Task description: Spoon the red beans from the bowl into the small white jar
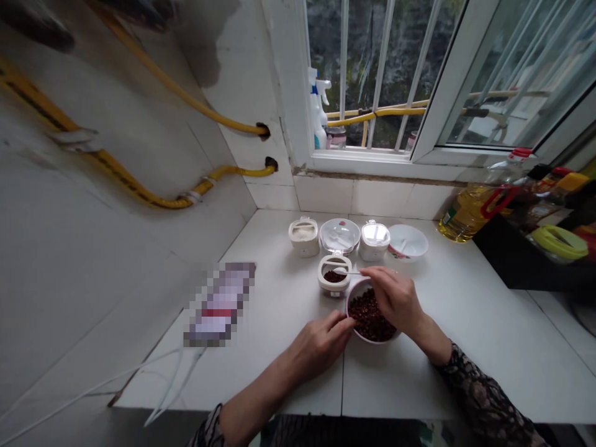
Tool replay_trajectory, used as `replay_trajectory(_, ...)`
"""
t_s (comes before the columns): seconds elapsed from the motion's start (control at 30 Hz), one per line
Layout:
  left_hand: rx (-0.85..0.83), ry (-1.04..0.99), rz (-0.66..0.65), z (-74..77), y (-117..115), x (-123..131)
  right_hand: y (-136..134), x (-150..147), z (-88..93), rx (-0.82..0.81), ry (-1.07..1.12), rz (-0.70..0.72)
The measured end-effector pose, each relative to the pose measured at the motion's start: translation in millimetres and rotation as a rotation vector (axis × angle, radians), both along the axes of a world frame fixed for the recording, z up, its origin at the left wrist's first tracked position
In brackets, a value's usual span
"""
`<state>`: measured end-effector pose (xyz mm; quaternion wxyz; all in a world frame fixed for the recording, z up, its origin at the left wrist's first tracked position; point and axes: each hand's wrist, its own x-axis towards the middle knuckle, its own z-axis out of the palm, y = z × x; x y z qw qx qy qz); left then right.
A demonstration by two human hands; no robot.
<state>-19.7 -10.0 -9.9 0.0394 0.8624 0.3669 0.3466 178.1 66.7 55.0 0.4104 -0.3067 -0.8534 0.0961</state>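
Observation:
My right hand (pixel 393 298) pinches the handle of a small white spoon (pixel 347 271), whose head is at the opening of a lidded white jar (pixel 334 288) holding dark red bits. Close in front of me, a white bowl (pixel 371 341) is filled with dark reddish dried pieces (pixel 372 313), partly covered by my right hand. The fingers of my left hand (pixel 321 341) are closed on the bowl's left rim. Behind the jar stand a jar of pale powder (pixel 303 239), a bowl with a clear item (pixel 339 236), another white jar (pixel 375 241) and a bowl with a white spoon (pixel 408 242).
A blurred flat object (pixel 222 304) with white cables (pixel 174 379) lies at the left of the white counter (pixel 270 279). An oil bottle (pixel 465 208) and a black box (pixel 503 251) of condiments stand at the right. Yellow pipes (pixel 162 202) run along the wall.

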Motion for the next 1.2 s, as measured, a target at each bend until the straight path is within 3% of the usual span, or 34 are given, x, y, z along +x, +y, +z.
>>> replay_trajectory(0.17,-0.004,0.0,0.002,1.3,0,0,5,21,9.3,-0.148,0.176,-0.101)
replay_trajectory(0.37,0.002,-0.007,0.012,-1.5,0,0,11,27,-3.7,-0.104,-0.15,-0.047)
replay_trajectory(0.47,-0.009,-0.004,0.009,-1.7,0,0,9,22,-9.3,-0.146,-0.184,0.01)
replay_trajectory(0.7,-0.001,-0.01,0.015,-1.0,0,0,13,25,-7.1,-0.487,0.105,-0.123)
replay_trajectory(0.87,0.013,-0.014,0.005,1.2,0,0,19,28,-5.2,-0.655,0.24,-0.123)
replay_trajectory(1.1,0.007,-0.009,0.017,1.5,-1,1,11,22,-8.8,-0.371,0.002,-0.135)
replay_trajectory(1.2,-0.002,-0.009,0.018,1.4,-1,1,7,20,-7.6,-0.361,-0.052,-0.08)
